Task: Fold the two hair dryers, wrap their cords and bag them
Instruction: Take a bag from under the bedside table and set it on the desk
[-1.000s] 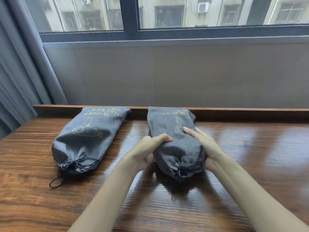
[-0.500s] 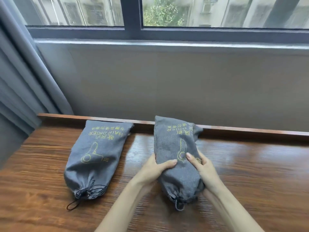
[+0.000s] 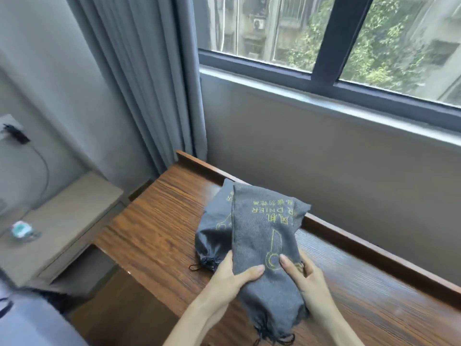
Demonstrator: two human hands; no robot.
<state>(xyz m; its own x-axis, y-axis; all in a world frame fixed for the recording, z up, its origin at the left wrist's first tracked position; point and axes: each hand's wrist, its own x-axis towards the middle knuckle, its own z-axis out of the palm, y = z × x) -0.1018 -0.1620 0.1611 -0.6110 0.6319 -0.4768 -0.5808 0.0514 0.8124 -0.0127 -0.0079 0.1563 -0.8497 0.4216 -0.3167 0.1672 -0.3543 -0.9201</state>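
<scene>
The grey woven drawstring bag with the yellow hair-dryer print (image 3: pixel 262 236) sits between your two hands, lifted at a tilt over the brown wood-grain desk (image 3: pixel 154 221); its long axis runs away from you, cinched mouth and black cord (image 3: pixel 274 337) nearest your wrists, flat end toward the window; your left hand (image 3: pixel 232 278) is clamped on its left edge, thumb on top, and your right hand (image 3: pixel 306 280) is closed on its right side, fingers spread over the printed circle; both grip it about midway along, so neither hand is nearer than the other. Just beyond your left hand lies the second grey drawstring bag (image 3: pixel 214 228), flat on the desk, mouth tied toward you, partly covered by the one you hold; whether they touch cannot be told. Both look filled and closed, so the task seems nearly done; what likely remains is to set the held bag down beside the other, to the right of it. Left of your left hand hang the grey pleated curtains (image 3: pixel 139 83).
</scene>
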